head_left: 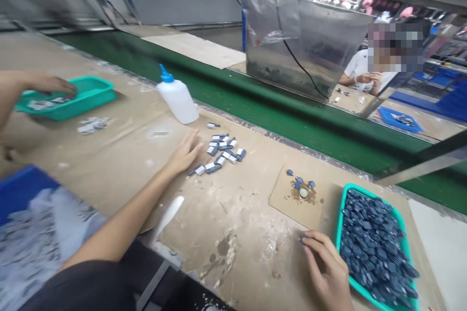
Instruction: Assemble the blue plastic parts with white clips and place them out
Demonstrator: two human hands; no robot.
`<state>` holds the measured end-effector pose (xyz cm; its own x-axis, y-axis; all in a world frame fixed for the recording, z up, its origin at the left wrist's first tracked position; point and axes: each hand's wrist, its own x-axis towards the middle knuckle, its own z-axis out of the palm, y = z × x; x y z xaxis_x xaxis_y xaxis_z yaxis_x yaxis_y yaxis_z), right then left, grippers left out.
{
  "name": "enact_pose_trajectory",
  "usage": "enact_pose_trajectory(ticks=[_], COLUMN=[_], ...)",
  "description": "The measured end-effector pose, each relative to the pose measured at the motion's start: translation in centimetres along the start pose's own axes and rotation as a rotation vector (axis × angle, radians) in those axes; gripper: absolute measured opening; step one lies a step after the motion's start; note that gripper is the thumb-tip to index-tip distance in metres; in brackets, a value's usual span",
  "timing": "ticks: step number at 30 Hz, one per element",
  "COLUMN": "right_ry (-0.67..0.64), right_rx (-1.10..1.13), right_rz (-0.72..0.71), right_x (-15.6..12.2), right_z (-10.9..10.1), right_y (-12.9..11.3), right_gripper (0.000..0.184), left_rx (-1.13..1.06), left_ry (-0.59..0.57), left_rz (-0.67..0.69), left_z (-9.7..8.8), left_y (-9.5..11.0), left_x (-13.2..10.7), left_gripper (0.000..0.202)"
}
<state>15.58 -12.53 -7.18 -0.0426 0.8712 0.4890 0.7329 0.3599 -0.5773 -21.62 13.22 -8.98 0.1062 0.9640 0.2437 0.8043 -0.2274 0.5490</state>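
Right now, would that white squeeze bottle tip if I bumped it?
Probably, if pushed high: the white squeeze bottle appears to stand on the tan workbench and tapers to a narrow blue nozzle. Its translucent plastic likely gives when squeezed. Its fill level is hard to tell.

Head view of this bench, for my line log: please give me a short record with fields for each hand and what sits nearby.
left hand: open, resting on the bench beside scattered blue-and-white pieces
right hand: pinching a small blue piece
beside right hand: teal tray heaped with blue ribbed pieces
co-worker's hand: over a second teal tray
also on bench: white squeeze bottle, cardboard square
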Motion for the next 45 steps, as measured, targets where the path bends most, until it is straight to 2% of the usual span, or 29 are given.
enact_pose_trajectory(ticks=[2,5,7,10,13,16,18,20,22,24,26,29,33,36,41,43,45], right_ry=[-0.055,-0.073,-0.058,-0.048,-0.053,-0.050,-0.034,-0.011,-0.001,-0.018,-0.040,-0.061,-0.159,-0.205,-0.252,-0.262,-0.234], right_rx=[0.022,0.025,0.005,-0.021,-0.021,-0.017,-0.022,-0.012,0.035,0.103,0.168,0.199,0.039,-0.108,-0.250,-0.272,-0.267], right_rz=[-0.070,-0.109,-0.082,-0.010,0.046,0.089,0.118,0.147,0.186,0.233,0.265,0.249,0.154,0.073,-0.061,-0.105,-0.127], right_x=[0.2,0.5,0.6,1.0,1.4,1.5,1.6,1.7,2.3,3.3,4.7,6.8,8.7,9.2,9.3,9.3,9.4], right_z=[-0.3,-0.6,-0.8,-1.4,-2.3,-3.5,-4.3,-4.8,-4.7,-4.1,-3.3,-2.1,-1.1,-0.3,0.9,0.9,0.7], right_y=[0.5,1.3,1.9,2.8,3.9,5.1,5.9,6.5,6.7,6.7,6.7,6.9,7.0,6.8,6.5,6.3,5.9], right_gripper=[0.016,0.015,0.015,0.013,0.012,0.013,0.014,0.014,0.014,0.014,0.013,0.012,0.012,0.009,0.011,0.013,0.011], left_rx=[0.009,0.019,0.007,-0.027,-0.076,-0.077,-0.023,0.033,0.035,0.009,-0.008,-0.016,0.052,0.096,0.027,-0.166,-0.496], left_ry=[0.023,-0.056,-0.110,-0.123,-0.160,-0.149,-0.079,-0.041,-0.066,-0.087,-0.047,-0.006,-0.103,-0.151,-0.112,-0.087,-0.096], left_rz=[0.000,0.034,0.041,0.054,0.095,0.123,0.075,-0.028,-0.095,-0.096,-0.086,-0.074,0.006,0.032,-0.032,-0.142,-0.295], left_z=[0.7,1.5,1.9,2.3,2.1,0.8,-0.5,-1.7,-2.2,-1.9,-1.0,0.5,1.9,2.1,0.8,0.2,-0.1], left_y=[-0.3,0.5,1.4,2.5,3.3,3.7,3.8,3.9,4.2,4.6,5.0,5.6,6.4,6.7,6.8,7.6,9.4], left_x=[1.4,3.7,4.6,4.5,2.8,-0.3,-3.1,-6.1,-8.5,-9.8,-9.6,-7.4,-3.9,-2.8,-3.9,-5.0,-6.2], left_gripper=[0.066,0.066,0.066,0.066,0.065,0.067,0.067,0.065,0.059,0.051,0.042,0.034,0.028,0.030,0.040,0.037,0.034])
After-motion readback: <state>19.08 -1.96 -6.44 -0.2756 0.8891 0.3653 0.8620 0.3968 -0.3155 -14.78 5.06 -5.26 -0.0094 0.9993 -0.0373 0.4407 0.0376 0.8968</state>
